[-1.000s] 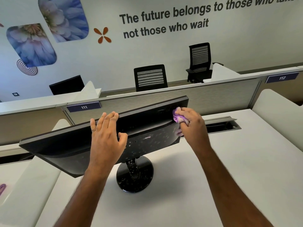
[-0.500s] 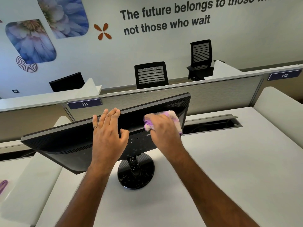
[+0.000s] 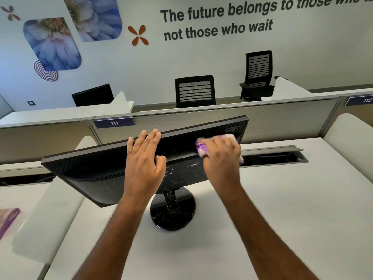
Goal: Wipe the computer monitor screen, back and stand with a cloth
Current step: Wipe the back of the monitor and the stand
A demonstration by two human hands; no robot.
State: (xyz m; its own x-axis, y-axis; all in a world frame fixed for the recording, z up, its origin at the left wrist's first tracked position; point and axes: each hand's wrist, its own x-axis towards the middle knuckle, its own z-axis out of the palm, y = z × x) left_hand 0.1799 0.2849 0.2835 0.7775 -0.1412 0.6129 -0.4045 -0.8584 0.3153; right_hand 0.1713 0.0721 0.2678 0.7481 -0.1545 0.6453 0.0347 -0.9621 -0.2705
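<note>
A black monitor (image 3: 90, 172) stands on the white desk with its back towards me, tilted forward, and its screen side is hidden. Its round glossy stand (image 3: 173, 215) sits below, speckled with dust. My left hand (image 3: 143, 164) lies flat on the back near the top edge, fingers together over the rim. My right hand (image 3: 222, 156) presses a crumpled purple and white cloth (image 3: 200, 147) against the right part of the back panel.
A cable slot (image 3: 274, 156) runs in the desk behind the monitor. The grey partition (image 3: 181, 122) with labels 111 and 112 stands behind it. White side dividers (image 3: 351, 142) flank the desk. A second purple cloth (image 3: 8, 217) lies at far left. Black chairs stand beyond.
My right hand swept the cloth left from the monitor's right edge toward the middle, then moved back to the right. My left hand stayed flat on the back.
</note>
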